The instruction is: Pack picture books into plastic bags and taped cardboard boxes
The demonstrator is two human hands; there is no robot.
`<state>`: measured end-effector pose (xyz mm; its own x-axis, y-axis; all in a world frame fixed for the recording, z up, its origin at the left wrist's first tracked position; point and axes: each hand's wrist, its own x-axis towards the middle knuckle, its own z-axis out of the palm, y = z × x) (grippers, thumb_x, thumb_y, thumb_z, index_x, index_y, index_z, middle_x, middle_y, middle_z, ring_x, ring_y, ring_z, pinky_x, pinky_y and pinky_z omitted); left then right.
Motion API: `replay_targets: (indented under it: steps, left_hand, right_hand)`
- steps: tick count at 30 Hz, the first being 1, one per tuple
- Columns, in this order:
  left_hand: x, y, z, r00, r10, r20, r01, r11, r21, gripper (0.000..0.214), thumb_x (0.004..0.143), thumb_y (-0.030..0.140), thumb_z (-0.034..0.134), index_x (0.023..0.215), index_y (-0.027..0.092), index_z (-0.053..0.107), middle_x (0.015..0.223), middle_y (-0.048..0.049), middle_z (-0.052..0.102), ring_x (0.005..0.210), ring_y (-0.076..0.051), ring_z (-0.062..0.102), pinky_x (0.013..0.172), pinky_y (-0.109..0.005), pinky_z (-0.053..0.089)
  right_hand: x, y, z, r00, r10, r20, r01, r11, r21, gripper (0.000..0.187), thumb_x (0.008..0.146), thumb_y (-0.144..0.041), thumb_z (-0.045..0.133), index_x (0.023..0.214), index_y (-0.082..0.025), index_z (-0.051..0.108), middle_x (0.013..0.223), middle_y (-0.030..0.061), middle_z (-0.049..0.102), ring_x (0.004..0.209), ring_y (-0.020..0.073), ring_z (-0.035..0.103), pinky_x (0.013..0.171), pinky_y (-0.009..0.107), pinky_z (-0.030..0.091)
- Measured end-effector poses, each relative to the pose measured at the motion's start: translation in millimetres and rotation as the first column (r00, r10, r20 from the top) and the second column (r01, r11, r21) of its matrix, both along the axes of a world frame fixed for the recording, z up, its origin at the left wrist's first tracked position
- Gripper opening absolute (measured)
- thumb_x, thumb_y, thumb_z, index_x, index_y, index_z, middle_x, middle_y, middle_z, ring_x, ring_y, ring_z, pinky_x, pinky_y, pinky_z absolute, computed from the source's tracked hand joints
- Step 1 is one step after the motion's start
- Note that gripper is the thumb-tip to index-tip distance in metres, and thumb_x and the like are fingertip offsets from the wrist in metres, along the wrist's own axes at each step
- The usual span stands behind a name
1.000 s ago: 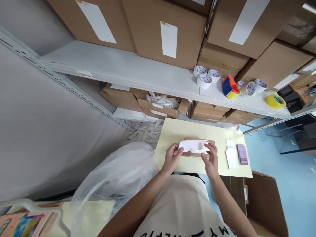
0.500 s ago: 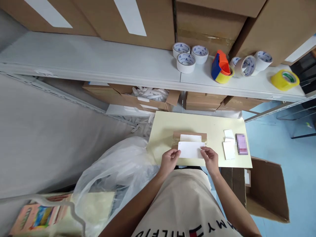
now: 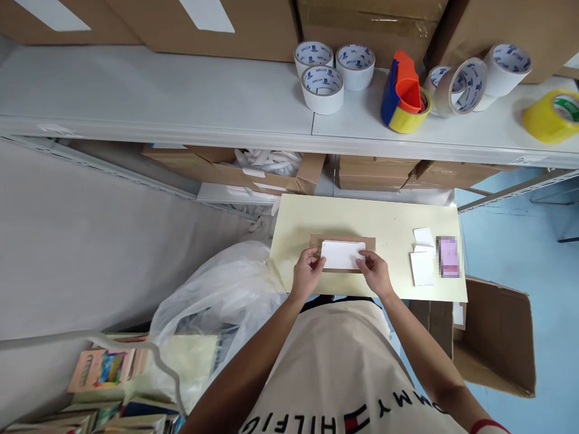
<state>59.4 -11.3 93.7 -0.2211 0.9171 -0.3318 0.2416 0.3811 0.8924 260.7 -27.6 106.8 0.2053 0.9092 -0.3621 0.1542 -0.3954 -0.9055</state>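
A white rectangular label lies over a flat brown cardboard box on the pale yellow table. My left hand pinches the label's left end, and my right hand pinches its right end. Both thumbs rest near its edges, with fingertips at the sides. Whether the label touches the box all over I cannot tell. To the right lie several loose white paper slips, beside a blurred purple item.
The table stands against a grey shelf with white tape rolls and an orange-and-blue tape dispenser. A clear plastic bag bulges at left. An open carton is at lower right; books lie lower left.
Both hands have moved the white label forward over the box, covering the white patch that showed behind it. The head view has shifted slightly closer to the shelf.
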Motion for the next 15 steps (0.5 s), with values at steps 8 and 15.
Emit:
replay_targets:
  steps: [8,15]
  left_hand:
    - [-1.7,5.7,-2.8,0.995,-0.046,-0.087,0.043,0.998,-0.037,0.03,0.068,0.039,0.069,0.091,0.023,0.058,0.058,0.0037,0.064,0.056,-0.018,0.059,0.062,-0.03,0.043]
    - [-1.4,8.2,2.4,0.948,-0.163,-0.273,0.133,0.983,-0.125,0.023,0.075,0.035,0.064,0.092,0.024,0.055,0.062,0.0034,0.067,0.066,-0.02,0.066,0.063,-0.03,0.043]
  right_hand:
    - [0.6,4.3,-4.1,0.99,0.033,0.14,-0.032,0.999,-0.008,0.031,0.073,-0.043,0.064,0.094,-0.021,0.073,0.062,-0.0014,0.057,0.058,0.0169,0.053,0.06,0.032,0.045]
    - [0.1,8.1,-2.9,0.95,0.138,0.28,-0.121,0.99,-0.077,0.031,0.077,-0.039,0.06,0.099,-0.02,0.071,0.068,-0.0003,0.061,0.064,0.0174,0.057,0.065,0.031,0.048]
